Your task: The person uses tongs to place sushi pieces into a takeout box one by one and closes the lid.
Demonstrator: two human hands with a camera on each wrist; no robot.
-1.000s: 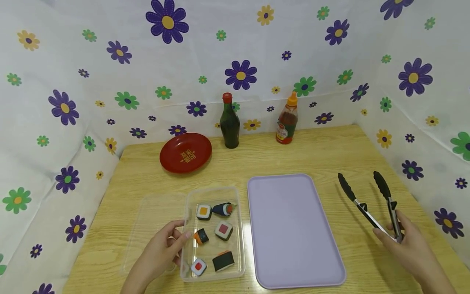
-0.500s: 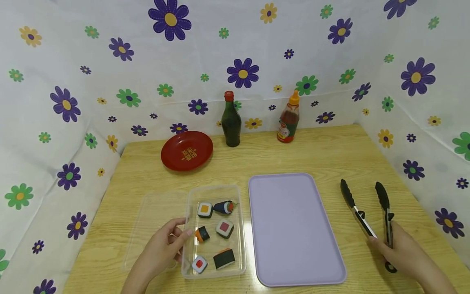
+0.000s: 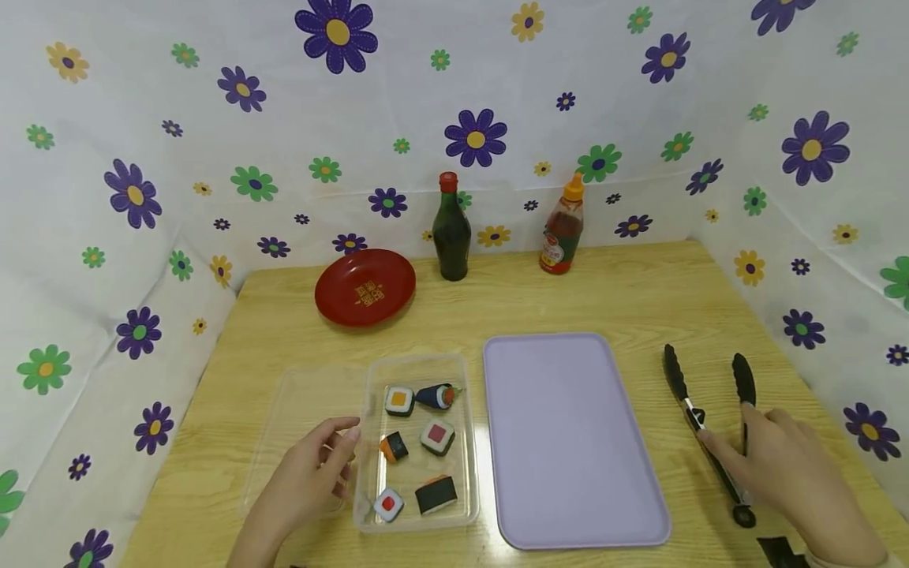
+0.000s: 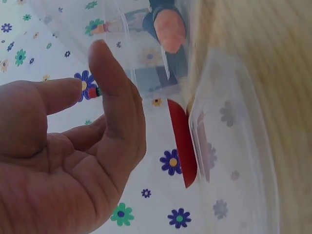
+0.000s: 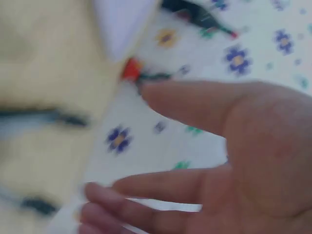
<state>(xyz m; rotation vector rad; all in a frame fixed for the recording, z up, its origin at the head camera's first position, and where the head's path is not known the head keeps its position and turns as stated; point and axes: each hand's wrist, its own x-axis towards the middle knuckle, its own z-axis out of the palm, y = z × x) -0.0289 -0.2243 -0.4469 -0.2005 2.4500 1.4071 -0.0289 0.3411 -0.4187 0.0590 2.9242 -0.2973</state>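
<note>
My left hand hovers at the left side of a clear plastic container, slightly apart from its wall, with loosely bent fingers and nothing in them. Inside lie several sushi pieces, among them a dark cone-shaped hand roll and a roll with a yellow centre. At the right, the tongs lie spread on the table, black tips pointing away. Over their handles is my right hand; in the right wrist view its thumb and fingers are parted, with nothing between them.
A transparent lid lies left of the container. Between container and tongs is a lilac tray. Along the back stand a red plate, a dark green bottle and a sauce bottle. Flowered cloth walls the table.
My right hand has lowered the tongs onto the table and let go of them. My left hand has let go of the container's left wall and drawn slightly away.
</note>
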